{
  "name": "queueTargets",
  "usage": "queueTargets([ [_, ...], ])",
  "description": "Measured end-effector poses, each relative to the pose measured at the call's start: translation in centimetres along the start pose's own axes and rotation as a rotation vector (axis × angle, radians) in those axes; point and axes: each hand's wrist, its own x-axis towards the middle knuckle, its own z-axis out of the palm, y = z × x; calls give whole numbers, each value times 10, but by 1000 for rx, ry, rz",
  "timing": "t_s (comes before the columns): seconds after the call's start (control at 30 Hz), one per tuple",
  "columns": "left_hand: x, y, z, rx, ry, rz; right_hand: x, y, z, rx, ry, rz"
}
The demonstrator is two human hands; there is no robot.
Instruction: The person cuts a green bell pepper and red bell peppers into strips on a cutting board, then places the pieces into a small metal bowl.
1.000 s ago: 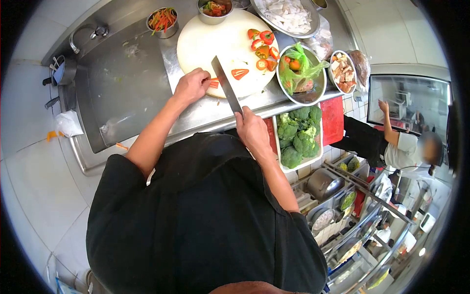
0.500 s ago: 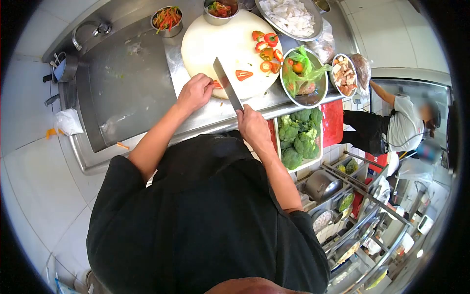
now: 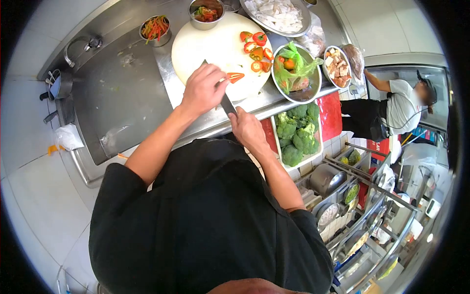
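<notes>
Under my hands lies a round white cutting board [image 3: 188, 41]. My right hand [image 3: 247, 128] is wrapped round the handle of a knife [image 3: 227, 105], whose blade points up and left across the board. My left hand [image 3: 203, 90] is over the blade, its fingertips at a red pepper piece [image 3: 236, 77]; part of the blade is hidden behind it. Whether the fingers grip the piece is hard to tell. Cut red peppers [image 3: 256, 53] rest on the right side of the board.
A sink [image 3: 122, 88] is at the left. Metal bowls of pepper strips [image 3: 155, 29] and mixed pieces [image 3: 205, 13] stand behind. At right are a colander [image 3: 313, 88], a meat bowl [image 3: 338, 66], broccoli [image 3: 296, 137] and another person [image 3: 401, 105].
My left hand has moved right and up, from the board's lower left edge across the knife to the red pepper piece. The whole view has shifted slightly.
</notes>
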Motion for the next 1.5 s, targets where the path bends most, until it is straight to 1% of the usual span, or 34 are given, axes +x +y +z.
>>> queueTargets([
  [0.07, 26, -7, 29, 97, -207, -3, 1, 0, 5, 43, -40, -15],
  [0.1, 33, -25, 57, 167, -311, -4, 2, -4, 5, 65, -107, 21],
  [0.13, 39, -40, 79, 240, -413, -4, 2, -6, 7, 76, -120, 24],
  [0.23, 58, -59, 111, 305, -868, -152, 3, 0, 16, 111, -135, 24],
  [0.33, 61, -68, 108, 265, -882, -136, 5, 10, 14, 79, -189, 50],
  [0.43, 61, -64, 85, 144, -666, -232, 6, 15, 16, 85, -155, 61],
  [0.53, 67, -59, 48, -95, -284, -325, 9, 24, 12, 141, -178, 88],
  [0.57, 64, -60, 35, -207, -273, -471, 8, 25, 5, 172, -200, 118],
  [0.63, 50, -61, 11, -433, -235, -761, 8, 54, 12, 167, -97, 100],
  [0.67, 36, -63, 10, -453, -189, -774, 9, 66, 18, 163, -48, 90],
  [0.7, 17, -68, 11, -449, -194, -818, 5, 35, -15, 369, -213, 374],
  [0.73, -1, -71, 15, -447, -201, -862, 3, 40, -14, 366, -141, 325],
  [0.77, -19, -73, 21, -363, -212, -920, 2, 40, -14, 333, -104, 305],
  [0.8, -33, -71, 26, -286, -200, -898, 0, 39, -15, 299, -69, 287],
  [0.83, -45, -70, 31, -211, -187, -872, 1, 42, -7, 219, 1, 211],
  [0.87, -54, -71, 35, -135, -173, -843, -1, 41, -6, 193, 14, 192],
  [0.93, -55, -63, 36, -113, -164, -845, -5, 17, -15, 141, 41, 149],
  [1.0, -53, -56, 35, -48, -167, -818, -7, 6, -12, 99, 41, 108],
  [1.1, -54, -57, 37, -37, -188, -796, -6, -5, -5, 51, 8, 119],
  [1.2, -53, -52, 38, -34, -199, -796, -6, -5, 5, 26, 17, 106],
  [1.3, -54, -52, 37, -26, -218, -744, -5, -6, 10, 15, -12, 108],
  [1.4, -54, -58, 39, 44, -192, -719, 2, -1, 24, -36, -22, 69],
  [1.47, -52, -63, 30, -21, -168, -730, 8, 6, 20, -41, -8, 68],
  [1.5, -51, -71, 26, -13, -190, -741, 10, 5, 14, -43, -1, 63],
])
